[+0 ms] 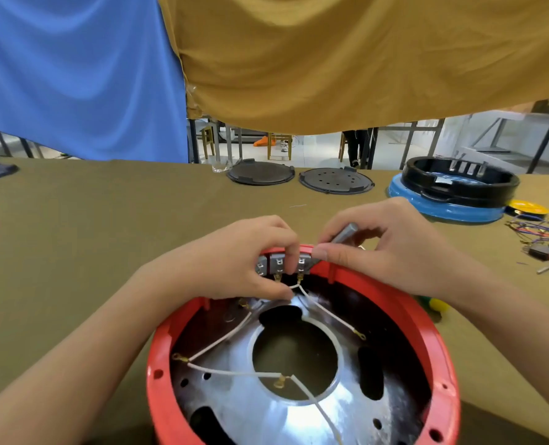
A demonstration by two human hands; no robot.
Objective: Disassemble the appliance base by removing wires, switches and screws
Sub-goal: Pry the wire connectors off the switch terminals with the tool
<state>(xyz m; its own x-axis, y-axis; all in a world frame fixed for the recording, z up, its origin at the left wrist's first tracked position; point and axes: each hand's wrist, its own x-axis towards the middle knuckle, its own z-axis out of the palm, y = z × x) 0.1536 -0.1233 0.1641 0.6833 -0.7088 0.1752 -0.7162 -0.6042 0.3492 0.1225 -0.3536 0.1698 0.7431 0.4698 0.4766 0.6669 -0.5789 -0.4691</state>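
I see red base rim (427, 319) | white wires (231, 372) | silver plate (257, 409) | olive tablecloth (106, 220) | blue curtain (74, 75) | mustard curtain (363, 59)

Both forearms were bare, no sleeves in view; left hand (241, 261) and right hand (392, 248) wore nothing.

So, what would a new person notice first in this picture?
First the red base at bottom centre, its shiny metal plate crossed by white wires. At its far rim the left hand grips the switches, and the right hand holds a grey tool.
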